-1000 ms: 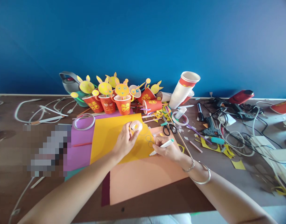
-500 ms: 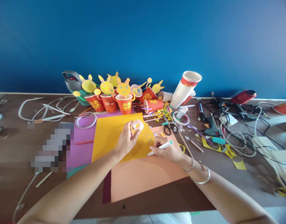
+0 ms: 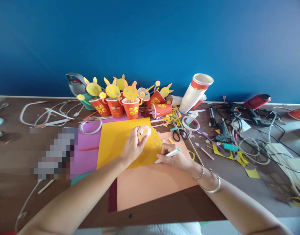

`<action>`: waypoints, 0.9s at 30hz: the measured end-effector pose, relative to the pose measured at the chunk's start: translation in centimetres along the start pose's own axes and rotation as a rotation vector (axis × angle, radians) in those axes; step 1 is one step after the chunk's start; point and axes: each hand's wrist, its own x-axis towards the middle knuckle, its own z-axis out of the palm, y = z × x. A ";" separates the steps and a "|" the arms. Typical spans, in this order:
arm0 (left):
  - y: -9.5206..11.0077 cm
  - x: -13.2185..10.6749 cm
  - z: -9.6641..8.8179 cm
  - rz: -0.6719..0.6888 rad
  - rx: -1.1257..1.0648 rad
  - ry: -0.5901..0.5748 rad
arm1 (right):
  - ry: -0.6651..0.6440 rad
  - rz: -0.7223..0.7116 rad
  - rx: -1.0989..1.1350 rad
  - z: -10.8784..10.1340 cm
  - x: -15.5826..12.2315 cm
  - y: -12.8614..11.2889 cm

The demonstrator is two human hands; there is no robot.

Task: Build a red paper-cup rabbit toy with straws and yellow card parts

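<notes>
Tape roll [image 3: 148, 131] gripped in left hand [image 3: 132, 147] over yellow paper [image 3: 115, 140] — white marker [image 3: 173, 152] pinched in right hand [image 3: 173, 160], tip near the paper's lower edge, small circles [image 3: 157, 143] drawn between the hands, red cups [image 3: 130, 108] lined up behind.

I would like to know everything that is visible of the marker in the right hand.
The marker is slim, with a white barrel, apparently plastic, and a green rear end. The right hand grips it between thumb and fingers, covering part of the barrel. It is held slanted, green end up to the right, tip down to the left by the yellow sheet's lower edge. Whether the tip touches paper is unclear.
</notes>
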 end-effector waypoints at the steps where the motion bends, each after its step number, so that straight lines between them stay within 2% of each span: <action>1: 0.0 0.0 0.0 0.003 0.000 0.001 | 0.001 -0.003 -0.004 0.0 0.0 0.0; 18: 0.1 0.0 -0.1 0.013 -0.001 -0.005 | 0.045 -0.032 -0.021 0.3 0.2 0.1; 27: 0.0 0.0 0.0 0.005 -0.005 -0.015 | 0.069 -0.004 0.005 0.4 0.3 -0.2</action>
